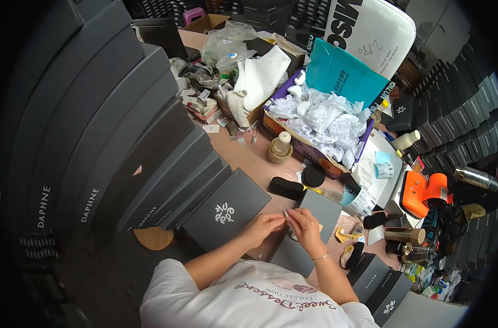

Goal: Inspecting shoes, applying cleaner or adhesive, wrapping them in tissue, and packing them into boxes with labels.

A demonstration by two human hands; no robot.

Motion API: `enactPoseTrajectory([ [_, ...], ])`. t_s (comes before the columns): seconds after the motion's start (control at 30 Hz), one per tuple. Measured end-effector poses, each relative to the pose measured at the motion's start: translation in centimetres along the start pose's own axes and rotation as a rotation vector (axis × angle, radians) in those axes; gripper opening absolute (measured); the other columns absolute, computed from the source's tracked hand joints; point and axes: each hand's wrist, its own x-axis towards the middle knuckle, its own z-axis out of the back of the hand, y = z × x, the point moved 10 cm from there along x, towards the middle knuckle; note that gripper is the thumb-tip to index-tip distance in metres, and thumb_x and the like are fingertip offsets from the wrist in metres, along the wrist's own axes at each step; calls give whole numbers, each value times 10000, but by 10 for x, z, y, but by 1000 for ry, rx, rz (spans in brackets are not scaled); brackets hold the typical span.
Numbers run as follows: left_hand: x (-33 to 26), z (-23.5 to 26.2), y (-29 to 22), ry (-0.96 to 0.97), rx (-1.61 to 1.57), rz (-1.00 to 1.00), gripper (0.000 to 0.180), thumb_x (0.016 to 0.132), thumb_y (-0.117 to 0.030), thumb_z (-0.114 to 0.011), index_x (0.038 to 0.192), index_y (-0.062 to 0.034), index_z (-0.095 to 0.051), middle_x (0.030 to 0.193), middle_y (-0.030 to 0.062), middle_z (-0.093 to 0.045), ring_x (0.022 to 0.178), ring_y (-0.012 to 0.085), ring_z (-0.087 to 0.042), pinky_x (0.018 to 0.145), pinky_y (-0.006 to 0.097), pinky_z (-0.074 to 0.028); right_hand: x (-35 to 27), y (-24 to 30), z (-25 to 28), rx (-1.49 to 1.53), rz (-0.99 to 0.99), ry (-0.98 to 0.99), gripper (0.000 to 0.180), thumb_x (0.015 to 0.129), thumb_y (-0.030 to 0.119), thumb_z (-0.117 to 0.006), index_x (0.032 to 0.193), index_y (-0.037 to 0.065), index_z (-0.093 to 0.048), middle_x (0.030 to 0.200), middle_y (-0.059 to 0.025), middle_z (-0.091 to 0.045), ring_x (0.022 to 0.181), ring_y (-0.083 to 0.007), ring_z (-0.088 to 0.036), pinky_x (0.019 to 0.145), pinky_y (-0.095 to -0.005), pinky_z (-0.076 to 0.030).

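Observation:
My left hand (262, 227) and my right hand (306, 228) meet above the table, fingertips pinched together. Whatever lies between them is tiny and pale, too small to name. Beneath the right hand and wrist lies a plain dark grey shoe box (326, 206), partly covered by the hand and forearm. Left of my left hand is a grey shoe box (243, 194) with a white logo on its lid. Just beyond the fingers sit a black shoe brush (286, 188) and a round black tin or lid (313, 176).
Stacked grey shoe boxes (118, 109) tower along the left. A carton of crumpled white tissue paper (328, 123) stands at the back, near a small bottle (282, 143) in a tan holder. An orange tape dispenser (423, 194) and a metal flask (475, 178) are at right.

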Motion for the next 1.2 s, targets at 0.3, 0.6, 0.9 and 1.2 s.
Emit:
enactPoseTrajectory([
  [0.3, -11, 87, -83, -527, 1510, -648, 459, 822, -204, -636, 1248, -71, -533, 1326, 166, -448, 1274, 352, -363, 1067, 511, -247, 163, -27, 35, -13, 48, -180, 182, 823, 47, -647, 1000, 5, -650, 876, -155, -627, 748, -283, -606, 674, -343, -485],
  [0.6, -7, 89, -80, -541, 1569, -624, 450, 828, -261, -625, 1232, -80, -547, 1329, 153, -443, 1286, 327, -364, 1076, 538, -224, 212, -55, -30, -449, 283, -21, 307, 790, 139, -674, 1094, 96, -648, 1000, -117, -618, 933, -313, -579, 813, -434, -464],
  [0.9, -7, 88, -79, -546, 1598, -639, 457, 832, -269, -614, 1243, -83, -534, 1330, 156, -442, 1293, 324, -359, 1079, 540, -220, 195, -76, -39, -185, 242, -70, 517, 766, 7, -660, 1253, 80, -504, 1223, -204, -502, 1101, -391, -519, 913, -412, -456],
  [1.2, -7, 87, -78, -560, 1599, -648, 468, 821, -255, -628, 1241, -72, -535, 1327, 158, -446, 1290, 329, -357, 1082, 536, -215, 102, -184, 70, 986, -379, -852, 393, 897, 58, -598, 1235, 10, -403, 1097, -128, -540, 916, -206, -585, 794, -387, -557],
])
